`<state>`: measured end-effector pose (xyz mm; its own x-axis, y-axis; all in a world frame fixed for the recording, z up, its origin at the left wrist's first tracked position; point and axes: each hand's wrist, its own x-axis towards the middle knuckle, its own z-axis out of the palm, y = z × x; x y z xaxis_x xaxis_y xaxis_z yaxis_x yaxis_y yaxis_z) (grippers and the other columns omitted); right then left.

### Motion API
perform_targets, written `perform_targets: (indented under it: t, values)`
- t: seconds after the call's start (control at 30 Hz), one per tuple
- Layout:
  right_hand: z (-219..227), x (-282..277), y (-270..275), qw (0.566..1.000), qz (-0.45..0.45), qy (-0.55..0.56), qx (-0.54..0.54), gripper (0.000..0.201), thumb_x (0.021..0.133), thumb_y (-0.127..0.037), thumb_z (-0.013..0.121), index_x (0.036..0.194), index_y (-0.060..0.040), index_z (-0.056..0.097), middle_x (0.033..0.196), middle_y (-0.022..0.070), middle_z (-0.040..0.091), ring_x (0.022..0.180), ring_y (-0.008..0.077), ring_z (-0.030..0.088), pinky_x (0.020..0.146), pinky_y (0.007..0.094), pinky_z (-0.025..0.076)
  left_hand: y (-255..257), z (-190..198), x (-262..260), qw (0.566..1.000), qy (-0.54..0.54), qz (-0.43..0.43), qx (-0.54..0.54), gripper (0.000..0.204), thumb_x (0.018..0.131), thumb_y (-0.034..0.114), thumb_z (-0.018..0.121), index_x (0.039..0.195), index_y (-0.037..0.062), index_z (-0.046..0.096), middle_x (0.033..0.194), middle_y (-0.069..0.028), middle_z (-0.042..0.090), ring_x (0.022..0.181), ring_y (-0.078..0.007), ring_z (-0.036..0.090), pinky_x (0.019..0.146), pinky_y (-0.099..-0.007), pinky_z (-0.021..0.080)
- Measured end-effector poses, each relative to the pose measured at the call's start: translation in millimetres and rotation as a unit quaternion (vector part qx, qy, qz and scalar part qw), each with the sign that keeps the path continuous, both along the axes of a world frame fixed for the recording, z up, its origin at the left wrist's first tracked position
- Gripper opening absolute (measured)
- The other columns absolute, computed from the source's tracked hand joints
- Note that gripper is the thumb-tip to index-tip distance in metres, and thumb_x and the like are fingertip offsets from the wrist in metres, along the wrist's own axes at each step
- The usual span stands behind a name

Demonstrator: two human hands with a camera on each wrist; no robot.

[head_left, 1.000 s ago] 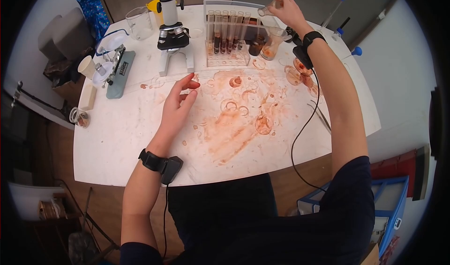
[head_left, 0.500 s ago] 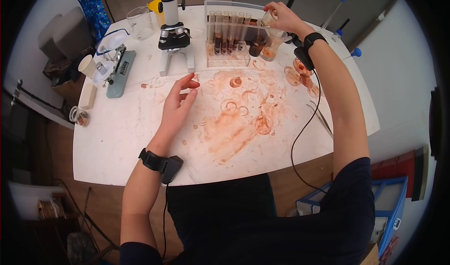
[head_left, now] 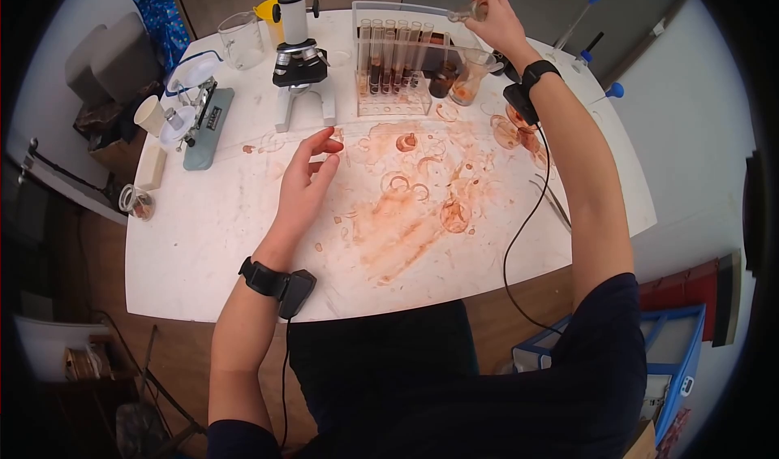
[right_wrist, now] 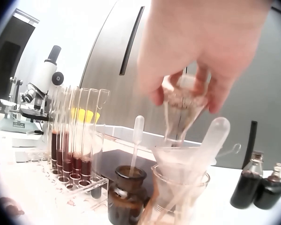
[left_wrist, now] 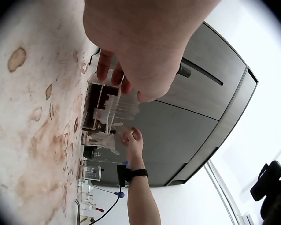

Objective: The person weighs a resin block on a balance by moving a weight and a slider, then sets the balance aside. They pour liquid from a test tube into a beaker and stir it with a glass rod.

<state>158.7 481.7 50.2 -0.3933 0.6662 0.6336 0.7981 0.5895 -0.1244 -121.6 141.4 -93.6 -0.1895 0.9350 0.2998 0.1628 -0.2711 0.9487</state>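
The right hand (head_left: pixel 497 25) (right_wrist: pixel 201 51) grips a small clear glass vessel (right_wrist: pixel 182 110), mouth down and tilted, above a funnel (right_wrist: pixel 178 161). The funnel sits in a glass flask (right_wrist: pixel 171 206) with a plastic pipette (right_wrist: pixel 216 140) leaning in it. Beside the flask stands a brown bottle (right_wrist: pixel 126 197) holding another pipette (right_wrist: pixel 138 133). A clear rack (head_left: pixel 393 106) holds several test tubes (right_wrist: pixel 68 145) of dark red liquid. The left hand (head_left: pixel 307 179) (left_wrist: pixel 136 47) is held over the table, thumb and fingers apart and loosely bent, with nothing in it.
On the table (head_left: pixel 211 248) are a microscope (head_left: pixel 300 61), a balance (head_left: pixel 209 128), a glass beaker (head_left: pixel 241 42), a paper cup (head_left: pixel 149 115) and a small jar (head_left: pixel 136 202). Reddish stains mark its middle. Tweezers (head_left: pixel 553 201) and a cable (head_left: pixel 510 256) lie at the right. Two dark bottles (right_wrist: pixel 246 187) (right_wrist: pixel 270 190) stand behind.
The right hand dipped toward the flask with the small vessel, then rose back with it and now holds it tilted leftward. The left hand has barely moved.
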Motion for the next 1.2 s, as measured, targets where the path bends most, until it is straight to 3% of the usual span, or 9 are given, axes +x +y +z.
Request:
perform_targets:
  t: [0.07, 0.4, 0.5, 0.6, 0.7, 0.8, 0.9, 1.1, 1.2]
  values:
    - [2, -1, 4, 0.99, 0.003, 0.109, 0.087, 0.063, 0.077, -0.038, 0.077, 0.132, -0.0155, 0.056, 0.131, 0.0164, 0.056, 0.116, 0.0347, 0.062, 0.097, 0.0426, 0.053, 1, -2, -2, 1.0, 0.0, -0.003, 0.009, 0.043, 0.101, 0.014, 0.059, 0.143, 0.0056, 0.051, 0.122, -0.0067, 0.064, 0.116, -0.0153, 0.059, 0.094, -0.0316, 0.049]
    - [-17, -1, 21, 0.998, -0.008, -0.042, -0.051, 0.067, 0.077, -0.043, 0.077, 0.134, -0.0129, 0.055, 0.128, 0.02, 0.058, 0.113, 0.0373, 0.063, 0.099, 0.0429, 0.052, 0, -1, -1, 1.0, 0.001, -0.009, 0.015, 0.043, 0.101, 0.013, 0.059, 0.142, 0.0043, 0.052, 0.122, -0.007, 0.064, 0.115, -0.015, 0.059, 0.092, -0.0307, 0.049]
    - [-16, -1, 21, 0.999, -0.022, 0.026, -0.011, 0.066, 0.078, -0.042, 0.077, 0.133, -0.0129, 0.056, 0.128, 0.0201, 0.058, 0.114, 0.0377, 0.063, 0.1, 0.0428, 0.051, -1, 2, 1, 1.0, 0.005, 0.007, -0.004, 0.043, 0.101, 0.013, 0.059, 0.142, 0.0043, 0.052, 0.122, -0.0068, 0.064, 0.116, -0.0151, 0.06, 0.093, -0.0307, 0.049]
    - [-19, 0, 18, 1.0, 0.008, -0.024, -0.017, 0.066, 0.078, -0.042, 0.078, 0.133, -0.0122, 0.056, 0.128, 0.0203, 0.057, 0.114, 0.0383, 0.062, 0.1, 0.0425, 0.051, 1, 0, 1, 1.0, 0.003, 0.001, 0.003, 0.043, 0.1, 0.013, 0.059, 0.142, 0.0046, 0.052, 0.122, -0.0066, 0.065, 0.116, -0.0151, 0.06, 0.093, -0.0309, 0.049]
    - [-16, -4, 16, 0.996, 0.015, 0.078, 0.043, 0.065, 0.079, -0.042, 0.077, 0.132, -0.0113, 0.056, 0.128, 0.0214, 0.057, 0.114, 0.039, 0.062, 0.1, 0.0431, 0.051, 2, -2, -1, 1.0, -0.005, -0.008, 0.016, 0.043, 0.1, 0.012, 0.059, 0.142, 0.0049, 0.052, 0.122, -0.0067, 0.065, 0.116, -0.0151, 0.06, 0.093, -0.0311, 0.049]
    - [-13, -5, 18, 0.996, 0.02, 0.067, 0.048, 0.065, 0.079, -0.042, 0.077, 0.132, -0.0105, 0.057, 0.127, 0.0223, 0.057, 0.114, 0.0393, 0.062, 0.1, 0.043, 0.051, 1, -1, 0, 1.0, 0.002, 0.004, 0.009, 0.043, 0.1, 0.013, 0.059, 0.142, 0.0055, 0.052, 0.122, -0.0065, 0.065, 0.116, -0.0149, 0.06, 0.093, -0.0311, 0.049]
    - [-13, -1, 20, 0.997, 0.009, -0.059, -0.054, 0.065, 0.08, -0.043, 0.076, 0.133, -0.0109, 0.056, 0.127, 0.0226, 0.058, 0.115, 0.0396, 0.062, 0.1, 0.0433, 0.051, 0, 1, 1, 1.0, 0.006, 0.011, -0.002, 0.043, 0.1, 0.013, 0.059, 0.142, 0.0059, 0.052, 0.122, -0.0062, 0.064, 0.116, -0.0148, 0.06, 0.093, -0.0312, 0.049]
    - [-15, -3, 9, 0.998, -0.037, -0.019, -0.04, 0.068, 0.081, -0.048, 0.074, 0.135, -0.0113, 0.055, 0.127, 0.0239, 0.059, 0.115, 0.0411, 0.062, 0.1, 0.0441, 0.051, 0, 0, 1, 1.0, -0.003, 0.004, 0.005, 0.043, 0.101, 0.013, 0.06, 0.142, 0.0061, 0.052, 0.122, -0.0062, 0.064, 0.116, -0.0149, 0.06, 0.093, -0.0315, 0.049]
    - [-11, -4, 5, 0.996, -0.044, 0.08, 0.0, 0.071, 0.081, -0.05, 0.075, 0.132, -0.0037, 0.055, 0.127, 0.0258, 0.059, 0.115, 0.041, 0.062, 0.099, 0.0455, 0.05, 0, 0, 1, 1.0, -0.006, -0.002, 0.012, 0.042, 0.101, 0.013, 0.06, 0.142, 0.0061, 0.052, 0.122, -0.0062, 0.064, 0.116, -0.0149, 0.06, 0.093, -0.0312, 0.049]
